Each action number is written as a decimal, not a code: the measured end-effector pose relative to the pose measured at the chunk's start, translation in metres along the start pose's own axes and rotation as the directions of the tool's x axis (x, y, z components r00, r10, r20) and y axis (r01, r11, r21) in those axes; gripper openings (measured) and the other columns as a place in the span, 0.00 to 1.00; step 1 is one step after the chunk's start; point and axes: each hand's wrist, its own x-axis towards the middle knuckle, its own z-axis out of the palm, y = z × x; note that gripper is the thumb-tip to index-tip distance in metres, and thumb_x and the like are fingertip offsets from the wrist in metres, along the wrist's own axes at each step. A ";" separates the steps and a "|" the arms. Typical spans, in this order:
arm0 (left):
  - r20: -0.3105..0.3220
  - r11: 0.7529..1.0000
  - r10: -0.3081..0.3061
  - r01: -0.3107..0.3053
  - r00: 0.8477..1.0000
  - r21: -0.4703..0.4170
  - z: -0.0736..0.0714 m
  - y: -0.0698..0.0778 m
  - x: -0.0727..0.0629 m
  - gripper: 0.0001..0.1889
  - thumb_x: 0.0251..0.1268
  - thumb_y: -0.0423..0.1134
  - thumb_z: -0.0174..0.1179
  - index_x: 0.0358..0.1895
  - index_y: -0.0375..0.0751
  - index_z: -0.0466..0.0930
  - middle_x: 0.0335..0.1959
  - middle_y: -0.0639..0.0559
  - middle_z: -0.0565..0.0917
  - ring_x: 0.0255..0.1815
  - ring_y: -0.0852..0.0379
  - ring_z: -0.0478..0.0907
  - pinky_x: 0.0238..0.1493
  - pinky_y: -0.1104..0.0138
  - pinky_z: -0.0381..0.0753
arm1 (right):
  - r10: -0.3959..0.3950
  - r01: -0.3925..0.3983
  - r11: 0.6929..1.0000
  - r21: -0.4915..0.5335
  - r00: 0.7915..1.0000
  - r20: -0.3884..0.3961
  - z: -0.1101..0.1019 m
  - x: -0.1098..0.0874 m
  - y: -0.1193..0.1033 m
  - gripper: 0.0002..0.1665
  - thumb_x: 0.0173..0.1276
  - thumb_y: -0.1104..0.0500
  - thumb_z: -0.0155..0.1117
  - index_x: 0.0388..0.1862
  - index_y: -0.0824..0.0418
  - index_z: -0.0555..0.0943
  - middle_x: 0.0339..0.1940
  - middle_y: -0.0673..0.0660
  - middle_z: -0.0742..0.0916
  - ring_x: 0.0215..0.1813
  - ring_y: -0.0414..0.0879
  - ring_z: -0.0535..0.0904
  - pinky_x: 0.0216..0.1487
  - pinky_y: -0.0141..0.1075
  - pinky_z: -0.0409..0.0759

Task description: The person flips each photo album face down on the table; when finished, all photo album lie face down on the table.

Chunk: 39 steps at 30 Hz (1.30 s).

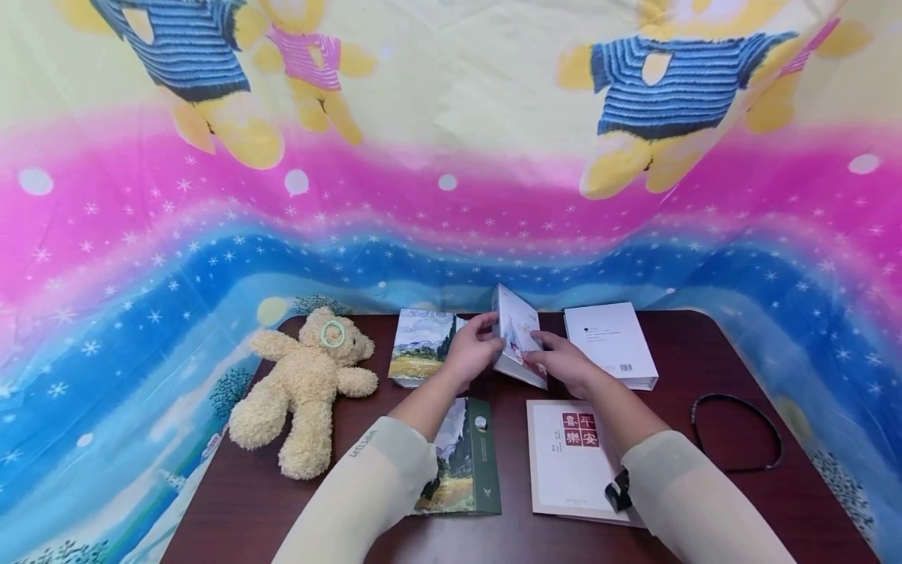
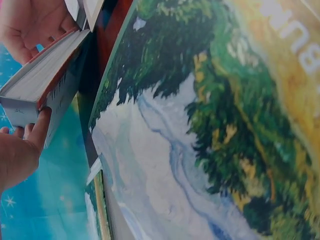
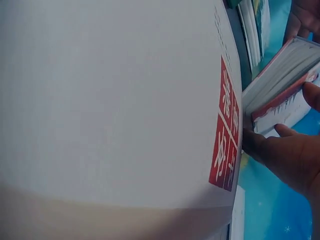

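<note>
Both hands hold a thick white book [image 1: 520,333] with a small coloured picture on its cover; it stands upright at a slant near the table's back edge. My left hand [image 1: 474,350] grips it at the spine side, fingers and thumb around the edge. On the opposite side my right hand [image 1: 567,364] holds the cover, its thumb lying against the front in the right wrist view. Page edges with red-trimmed covers [image 3: 285,75] face the wrist cameras. Just left of the left hand lies a landscape-painting book [image 1: 421,345]; a white book [image 1: 609,345] lies right of the right hand.
A beige teddy bear [image 1: 310,392] with a green ring on its head lies at left. Nearer the front are a green-edged painting book [image 1: 486,462], under the left forearm, and a white book with red characters [image 1: 557,470]. A black loop [image 1: 778,439] rests at right.
</note>
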 end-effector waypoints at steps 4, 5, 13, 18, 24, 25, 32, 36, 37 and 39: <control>0.012 0.999 0.030 -0.030 0.999 0.035 -0.003 0.004 -0.002 0.30 0.68 0.35 0.66 0.73 0.48 0.74 0.67 0.44 0.77 0.64 0.47 0.77 0.56 0.57 0.83 | -0.008 0.008 1.000 0.010 1.000 0.023 0.002 0.000 -0.001 0.47 0.75 0.46 0.65 0.86 0.51 0.56 0.82 0.63 0.62 0.76 0.63 0.63 0.76 0.61 0.59; 0.017 0.998 0.036 -0.037 0.999 0.041 -0.004 0.005 -0.003 0.30 0.68 0.36 0.66 0.74 0.49 0.74 0.68 0.44 0.77 0.65 0.46 0.77 0.56 0.57 0.83 | -0.008 0.008 1.000 0.010 0.999 0.033 0.002 0.000 -0.001 0.47 0.75 0.46 0.64 0.86 0.51 0.55 0.82 0.63 0.62 0.77 0.63 0.63 0.76 0.61 0.59; 0.010 0.997 0.073 -0.073 0.997 0.036 -0.006 0.010 -0.004 0.30 0.67 0.35 0.66 0.73 0.50 0.75 0.67 0.47 0.78 0.64 0.49 0.78 0.54 0.58 0.85 | -0.015 0.015 1.000 0.002 0.989 0.145 0.004 -0.004 -0.010 0.46 0.81 0.45 0.54 0.88 0.48 0.44 0.87 0.60 0.48 0.85 0.63 0.41 0.80 0.66 0.40; 0.011 0.996 0.084 -0.083 0.996 -0.035 -0.006 0.014 -0.006 0.30 0.67 0.33 0.66 0.72 0.49 0.75 0.66 0.48 0.78 0.64 0.47 0.78 0.54 0.58 0.85 | -0.048 0.053 0.998 -0.032 0.987 0.152 0.006 -0.005 -0.013 0.45 0.82 0.45 0.51 0.88 0.48 0.42 0.88 0.57 0.45 0.86 0.61 0.37 0.79 0.66 0.38; 0.032 0.990 0.094 -0.090 0.995 -0.109 -0.007 0.023 -0.009 0.29 0.69 0.34 0.67 0.73 0.50 0.75 0.65 0.50 0.79 0.63 0.50 0.79 0.55 0.57 0.85 | -0.123 0.126 0.992 -0.010 0.982 0.144 0.007 -0.008 -0.015 0.47 0.81 0.40 0.55 0.88 0.46 0.44 0.87 0.60 0.49 0.85 0.63 0.42 0.79 0.68 0.41; 0.036 0.990 0.095 -0.090 0.995 -0.110 -0.007 0.024 -0.009 0.29 0.69 0.34 0.67 0.73 0.50 0.75 0.66 0.50 0.79 0.63 0.51 0.79 0.55 0.57 0.85 | -0.135 0.137 0.991 -0.003 0.981 0.142 0.007 -0.009 -0.016 0.48 0.80 0.38 0.56 0.88 0.44 0.45 0.87 0.60 0.50 0.85 0.63 0.43 0.79 0.67 0.42; 0.054 0.989 0.094 -0.087 0.994 -0.120 -0.008 0.027 -0.011 0.29 0.71 0.36 0.67 0.73 0.51 0.74 0.68 0.50 0.78 0.64 0.53 0.78 0.57 0.57 0.84 | -0.245 0.246 0.969 0.014 0.957 0.157 0.007 -0.013 -0.020 0.49 0.78 0.34 0.57 0.88 0.42 0.46 0.86 0.63 0.54 0.84 0.65 0.49 0.78 0.67 0.50; 0.087 0.981 0.092 -0.076 0.992 -0.176 -0.009 0.027 -0.012 0.26 0.75 0.37 0.62 0.74 0.51 0.73 0.68 0.52 0.77 0.65 0.53 0.77 0.60 0.54 0.83 | -0.310 0.309 0.951 0.028 0.938 0.157 0.007 -0.017 -0.024 0.47 0.79 0.39 0.58 0.87 0.40 0.47 0.86 0.61 0.56 0.83 0.65 0.53 0.77 0.64 0.57; 0.094 0.978 0.092 -0.072 0.991 -0.198 -0.009 0.027 -0.012 0.26 0.77 0.38 0.61 0.75 0.50 0.73 0.69 0.53 0.77 0.66 0.53 0.76 0.61 0.54 0.82 | -0.321 0.321 0.947 0.021 0.936 0.148 0.008 -0.018 -0.026 0.47 0.79 0.39 0.59 0.87 0.41 0.48 0.86 0.60 0.56 0.83 0.65 0.54 0.76 0.64 0.60; 0.108 0.966 0.097 -0.067 0.989 -0.251 -0.008 0.027 -0.012 0.25 0.79 0.38 0.58 0.75 0.48 0.72 0.70 0.53 0.77 0.68 0.51 0.75 0.62 0.52 0.81 | -0.339 0.342 0.940 -0.001 0.931 0.135 0.008 -0.020 -0.030 0.48 0.78 0.40 0.60 0.87 0.43 0.48 0.86 0.61 0.56 0.82 0.66 0.55 0.74 0.63 0.63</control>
